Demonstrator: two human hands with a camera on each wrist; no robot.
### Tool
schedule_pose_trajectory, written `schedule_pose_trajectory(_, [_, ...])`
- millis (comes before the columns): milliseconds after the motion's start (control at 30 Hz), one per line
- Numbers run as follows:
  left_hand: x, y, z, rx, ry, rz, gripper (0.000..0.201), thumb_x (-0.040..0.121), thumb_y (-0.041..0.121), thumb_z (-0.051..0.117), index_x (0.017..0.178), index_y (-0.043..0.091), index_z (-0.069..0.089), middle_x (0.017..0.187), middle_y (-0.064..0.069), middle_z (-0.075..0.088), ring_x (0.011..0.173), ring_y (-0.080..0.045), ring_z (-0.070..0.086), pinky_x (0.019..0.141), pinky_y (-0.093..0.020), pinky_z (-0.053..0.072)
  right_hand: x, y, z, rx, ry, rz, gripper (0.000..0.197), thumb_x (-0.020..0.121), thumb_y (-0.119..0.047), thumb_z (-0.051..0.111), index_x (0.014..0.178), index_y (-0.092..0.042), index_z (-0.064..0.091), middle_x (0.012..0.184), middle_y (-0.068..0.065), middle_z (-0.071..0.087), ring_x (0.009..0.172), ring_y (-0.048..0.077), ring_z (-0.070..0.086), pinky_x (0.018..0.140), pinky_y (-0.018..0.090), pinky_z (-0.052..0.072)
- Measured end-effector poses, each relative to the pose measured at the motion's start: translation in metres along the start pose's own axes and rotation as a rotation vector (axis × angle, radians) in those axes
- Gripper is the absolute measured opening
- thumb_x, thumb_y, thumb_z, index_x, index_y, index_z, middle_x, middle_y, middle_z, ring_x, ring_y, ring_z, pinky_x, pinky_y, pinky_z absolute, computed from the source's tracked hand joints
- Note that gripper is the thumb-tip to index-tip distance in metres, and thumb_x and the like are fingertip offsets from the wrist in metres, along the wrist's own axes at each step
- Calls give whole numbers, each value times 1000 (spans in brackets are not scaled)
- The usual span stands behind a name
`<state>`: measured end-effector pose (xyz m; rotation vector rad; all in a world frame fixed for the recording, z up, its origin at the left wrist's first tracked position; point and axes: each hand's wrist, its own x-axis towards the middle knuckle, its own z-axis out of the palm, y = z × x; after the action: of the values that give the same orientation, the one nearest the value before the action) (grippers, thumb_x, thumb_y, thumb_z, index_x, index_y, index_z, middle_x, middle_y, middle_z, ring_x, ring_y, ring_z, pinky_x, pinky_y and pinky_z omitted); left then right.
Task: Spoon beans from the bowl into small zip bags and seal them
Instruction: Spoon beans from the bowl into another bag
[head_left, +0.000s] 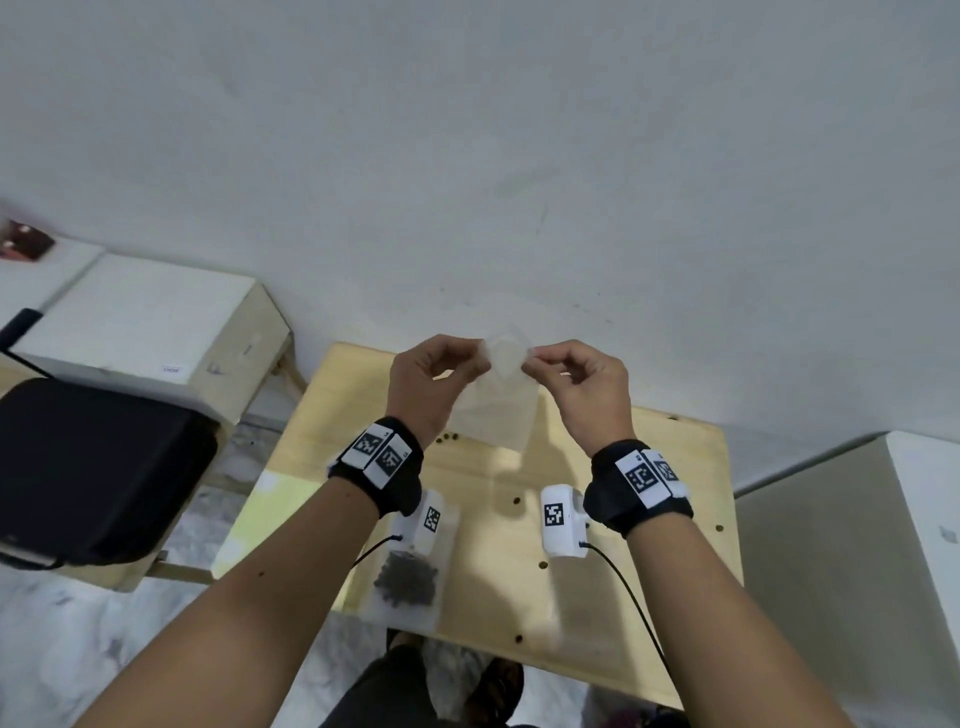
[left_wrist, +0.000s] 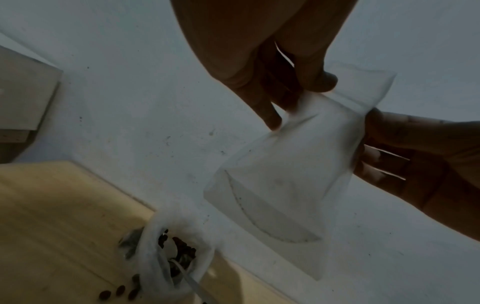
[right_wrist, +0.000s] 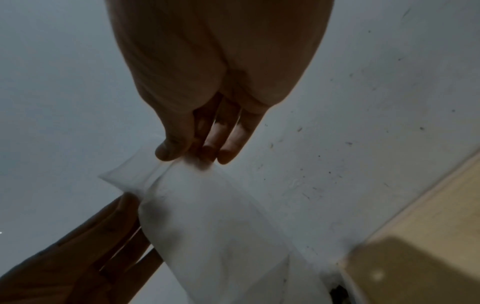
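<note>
Head view: both hands (head_left: 511, 387) on empty zip bag (head_left: 501, 410)

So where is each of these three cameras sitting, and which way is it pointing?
Head: worn on the head, looking forward and down at the pale wooden table; both forearms, left hand and right hand show.
Left wrist: along the left hand's fingers at the empty clear plastic zip bag; the right hand shows too.
Right wrist: along the right hand's fingers at the same bag; the left hand shows too.
Shared: all three show the bag pinched by both hands.
</note>
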<state>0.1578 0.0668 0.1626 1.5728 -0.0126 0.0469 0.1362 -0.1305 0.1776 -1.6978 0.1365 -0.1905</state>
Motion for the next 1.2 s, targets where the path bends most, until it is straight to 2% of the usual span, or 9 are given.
schedule_pose_trajectory(100, [6, -8, -1, 16, -67, -17, 25, 85, 17, 86, 108, 16, 77, 107, -3, 80, 107, -20, 75, 99, -43, 60, 5, 6, 14, -15, 28, 9, 6, 83, -15, 85, 84, -18, 80, 85, -2, 79, 82, 21, 74, 82, 35, 61])
schedule_pose_trajectory(233, [19, -22, -11, 26, -172, -71, 65, 66, 32, 97, 122, 17, 67, 122, -2, 74, 118, -14, 69, 102, -33, 57, 12, 15, 34, -30, 48, 40, 7, 83, -17, 85, 83, -17, 78, 84, -1, 78, 79, 22, 74, 78, 34, 61])
schedule_pose_trajectory(367, [38, -38, -27, 89, -160, -73, 58, 69, 22, 98, 117, 18, 65, 118, 0, 73, 114, -10, 70, 100, -32, 59, 19, 28, 52, -45, 30, 92, 8, 85, -16, 84, 82, -21, 78, 85, -1, 79, 84, 22, 75, 80, 29, 59])
schedule_pose_trajectory(500, [52, -59, -45, 126, -113, -130, 58, 66, 21, 100, 112, 15, 66, 112, 1, 74, 106, -9, 71, 88, -19, 59, 22, 48, 66, -109, 19, 142, 3, 86, -21, 84, 87, -21, 81, 80, 1, 77, 78, 15, 71, 75, 22, 56])
schedule_pose_trajectory(633, [61, -81, -65, 166, -41, -191, 57, 64, 25, 101, 110, 17, 68, 106, 4, 74, 99, -5, 70, 86, -20, 60, 20, 82, 71, -170, 87, 227, 8, 88, -30, 81, 83, -24, 80, 82, 2, 77, 81, 27, 71, 77, 35, 58])
schedule_pose_trajectory(733, [65, -95, -78, 195, -1, -205, 53, 69, 26, 98, 111, 19, 67, 107, 5, 74, 99, -4, 69, 86, -18, 59, 14, 112, 69, -246, 211, 328, 15, 90, -30, 80, 83, -18, 77, 83, -1, 76, 81, 18, 70, 77, 31, 56])
schedule_pose_trajectory(967, [68, -123, -87, 223, 39, -207, 57, 73, 24, 96, 117, 14, 61, 115, -3, 72, 113, -14, 68, 96, -28, 60, -4, 161, 79, -524, 134, 671, 40, 91, -51, 72, 113, -18, 68, 100, -2, 69, 91, 18, 65, 73, 26, 48])
schedule_pose_trajectory(1067, [73, -129, -85, 206, 30, -224, 55, 74, 24, 95, 115, 20, 58, 116, 3, 68, 117, -12, 66, 100, -30, 58, -3, 176, 89, -506, 116, 695, 33, 91, -54, 70, 97, -22, 74, 89, -4, 75, 84, 20, 71, 80, 37, 60])
schedule_pose_trajectory(1200, [80, -133, -82, 213, 13, -258, 59, 74, 25, 96, 116, 21, 55, 116, 10, 64, 117, -6, 63, 101, -26, 57, 8, 180, 93, -518, 207, 709, 22, 93, -36, 68, 79, -22, 77, 73, -1, 77, 75, 25, 73, 78, 43, 62])
